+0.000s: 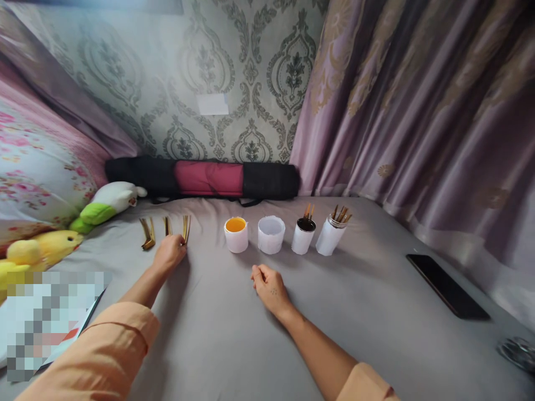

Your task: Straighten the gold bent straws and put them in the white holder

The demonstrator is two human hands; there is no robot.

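My left hand (169,252) reaches forward on the grey sheet (234,334), fingers curled down onto a small bundle of gold sticks (185,228). Two more gold bundles (147,233) lie just left of it. My right hand (267,287) rests on the sheet in a loose fist with nothing visible in it. Ahead of it stand several white cups in a row: one with an orange inside (236,234), one white inside (271,234), one dark-rimmed cup (303,235) and a clear-rimmed one (331,234), both holding sticks.
A black and red rolled bag (204,178) lies against the patterned wall. Soft toys (104,205) sit at the left by a floral pillow. A black phone (447,285) lies on the sheet at the right, beneath purple curtains. A metallic object (518,352) is at the right edge.
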